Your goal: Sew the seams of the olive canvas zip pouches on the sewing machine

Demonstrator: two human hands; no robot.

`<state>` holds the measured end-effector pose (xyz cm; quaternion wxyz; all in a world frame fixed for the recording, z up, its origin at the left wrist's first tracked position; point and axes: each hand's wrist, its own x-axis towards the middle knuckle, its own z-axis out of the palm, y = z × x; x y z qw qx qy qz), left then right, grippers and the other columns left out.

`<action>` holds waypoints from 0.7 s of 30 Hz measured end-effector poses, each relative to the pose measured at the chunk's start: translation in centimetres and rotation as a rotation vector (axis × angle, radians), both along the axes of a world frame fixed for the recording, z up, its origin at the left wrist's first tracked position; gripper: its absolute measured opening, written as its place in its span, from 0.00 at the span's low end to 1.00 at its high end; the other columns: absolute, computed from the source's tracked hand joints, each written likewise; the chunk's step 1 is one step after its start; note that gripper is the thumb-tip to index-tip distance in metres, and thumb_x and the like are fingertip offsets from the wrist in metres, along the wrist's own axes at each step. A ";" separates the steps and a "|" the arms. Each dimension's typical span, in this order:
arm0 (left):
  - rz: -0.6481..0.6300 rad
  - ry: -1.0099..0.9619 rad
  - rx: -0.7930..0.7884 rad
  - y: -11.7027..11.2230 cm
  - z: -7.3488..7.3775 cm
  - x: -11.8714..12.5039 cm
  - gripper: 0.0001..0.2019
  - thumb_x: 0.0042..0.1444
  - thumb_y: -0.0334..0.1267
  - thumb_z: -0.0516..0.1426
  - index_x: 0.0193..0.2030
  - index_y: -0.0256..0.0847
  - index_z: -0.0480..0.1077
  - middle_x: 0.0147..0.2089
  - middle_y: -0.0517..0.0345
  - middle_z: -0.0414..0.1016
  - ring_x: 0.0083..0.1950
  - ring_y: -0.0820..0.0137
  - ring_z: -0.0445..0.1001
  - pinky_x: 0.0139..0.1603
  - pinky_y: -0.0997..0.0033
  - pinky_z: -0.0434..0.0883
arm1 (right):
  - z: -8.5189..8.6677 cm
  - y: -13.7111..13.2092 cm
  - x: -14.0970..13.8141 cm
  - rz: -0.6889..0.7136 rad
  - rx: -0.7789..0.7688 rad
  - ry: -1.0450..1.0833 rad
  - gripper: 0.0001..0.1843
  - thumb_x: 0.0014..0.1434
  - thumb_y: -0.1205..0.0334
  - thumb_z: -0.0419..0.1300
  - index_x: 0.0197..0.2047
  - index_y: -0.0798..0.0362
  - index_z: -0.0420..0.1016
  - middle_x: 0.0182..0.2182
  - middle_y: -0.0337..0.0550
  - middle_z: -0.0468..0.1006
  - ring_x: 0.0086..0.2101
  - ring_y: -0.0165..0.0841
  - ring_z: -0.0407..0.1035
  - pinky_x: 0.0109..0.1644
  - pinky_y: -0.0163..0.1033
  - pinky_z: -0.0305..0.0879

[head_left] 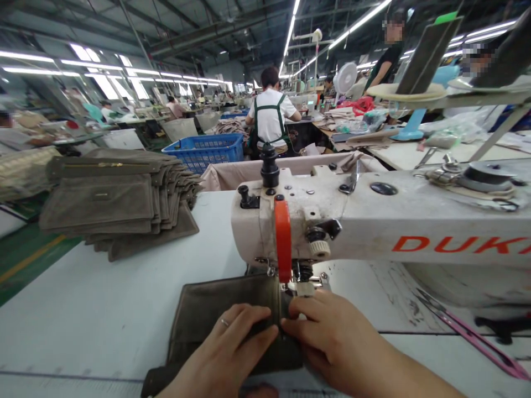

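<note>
A dark olive fabric panel (224, 309) lies on the table, its right part under the needle area of a white sewing machine (373, 235). A seam or zipper strip runs along it below the orange guard (283, 240). My left hand (232, 351), with a ring on one finger, rests on the panel with its fingers stretched out and apart. Close to the presser foot, my right hand (332, 334) has thumb and forefinger pinched at the panel's right edge. The lower fingers of that hand are partly hidden.
Sewn olive fabric pieces (120, 193) are stacked at the left. Pink-handled snips (473, 337) lie on the right. Behind the machine stand a blue basket (207, 149) and a person (269, 113) seated with their back to me. Thread cones (429, 58) stand at upper right.
</note>
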<state>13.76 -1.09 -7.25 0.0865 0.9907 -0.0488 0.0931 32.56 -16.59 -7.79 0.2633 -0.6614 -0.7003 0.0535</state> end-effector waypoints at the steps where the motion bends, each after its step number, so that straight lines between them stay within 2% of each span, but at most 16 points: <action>1: -0.004 -0.017 0.006 -0.2 0.1 0.1 0.28 0.51 0.44 0.68 0.57 0.39 0.69 0.58 0.48 0.72 0.57 0.55 0.70 0.58 0.56 0.73 | 0.0 0.0 0.0 0.001 -0.010 -0.005 0.12 0.55 0.73 0.56 0.37 0.49 0.76 0.36 0.38 0.76 0.33 0.35 0.66 0.37 0.42 0.62; 5: -0.091 -0.166 -0.002 -0.3 -1.0 0.4 0.15 0.66 0.44 0.55 0.54 0.38 0.71 0.53 0.53 0.77 0.55 0.63 0.73 0.57 0.66 0.73 | 0.1 0.0 -0.4 -0.019 -0.024 -0.007 0.12 0.54 0.74 0.56 0.36 0.49 0.76 0.37 0.38 0.77 0.34 0.35 0.66 0.38 0.42 0.64; 8: -0.142 -0.320 -0.046 -0.1 -1.8 0.8 0.15 0.70 0.42 0.48 0.52 0.37 0.72 0.49 0.52 0.79 0.52 0.65 0.75 0.55 0.70 0.74 | 0.0 0.0 -0.7 -0.030 0.041 0.016 0.17 0.54 0.77 0.55 0.43 0.51 0.76 0.42 0.40 0.79 0.39 0.36 0.69 0.43 0.42 0.67; 10: -0.158 -0.248 -0.079 0.0 -1.4 1.0 0.13 0.69 0.40 0.51 0.53 0.37 0.72 0.50 0.52 0.78 0.53 0.66 0.74 0.57 0.70 0.72 | -0.3 0.0 -0.8 -0.027 0.097 0.018 0.20 0.55 0.78 0.55 0.47 0.52 0.76 0.44 0.42 0.79 0.40 0.37 0.70 0.45 0.42 0.68; 13: -0.154 -0.115 -0.145 0.1 0.0 1.2 0.13 0.64 0.35 0.56 0.55 0.36 0.71 0.52 0.52 0.77 0.56 0.66 0.73 0.62 0.70 0.69 | -0.7 -0.1 -0.9 -0.028 0.149 0.030 0.20 0.54 0.77 0.55 0.47 0.51 0.77 0.44 0.41 0.80 0.40 0.37 0.71 0.46 0.43 0.69; 16: -0.146 -0.091 -0.221 0.4 0.9 1.5 0.15 0.61 0.31 0.58 0.55 0.37 0.71 0.53 0.53 0.77 0.57 0.67 0.73 0.63 0.70 0.67 | -1.0 0.0 -1.0 -0.057 0.198 0.037 0.21 0.54 0.78 0.54 0.47 0.51 0.77 0.45 0.43 0.79 0.41 0.38 0.71 0.47 0.43 0.70; 21: -0.147 -0.042 -0.285 1.5 1.0 2.6 0.14 0.60 0.29 0.58 0.53 0.39 0.72 0.53 0.53 0.77 0.55 0.67 0.74 0.62 0.68 0.68 | -1.2 0.2 -0.8 -0.125 0.145 0.029 0.21 0.56 0.76 0.52 0.49 0.53 0.76 0.43 0.49 0.78 0.42 0.42 0.69 0.45 0.49 0.71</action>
